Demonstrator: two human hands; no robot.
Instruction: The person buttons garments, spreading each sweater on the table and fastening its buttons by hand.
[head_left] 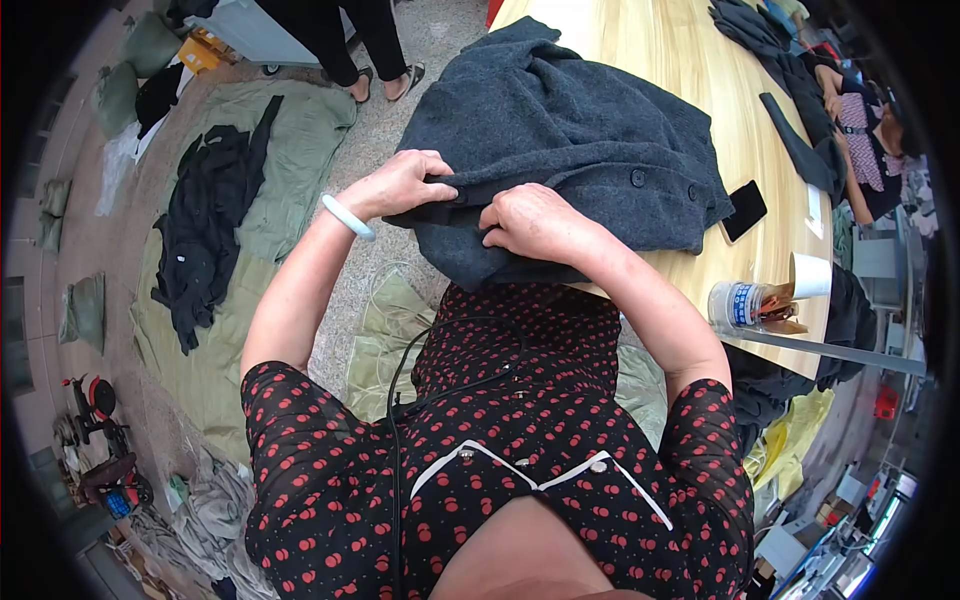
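Observation:
A dark grey knit cardigan [600,125] lies bunched on the near end of the wooden table, part of it hanging over the front edge. Dark buttons [638,178] show along its front band. My left hand [405,185], with a pale bangle at the wrist, pinches the band between thumb and fingers at the left. To its right, my right hand [540,222] is curled on the cardigan's lower edge, its fingertips partly hidden in the cloth. A dark fold lies between the two hands.
On the wooden table [640,30] are a black phone [744,211], a jar [738,303] and a white paper cup [810,275]. Across it, another person [870,140] handles dark garments. At left, a black garment [210,220] lies on green cloth; another person's legs [375,50] stand behind.

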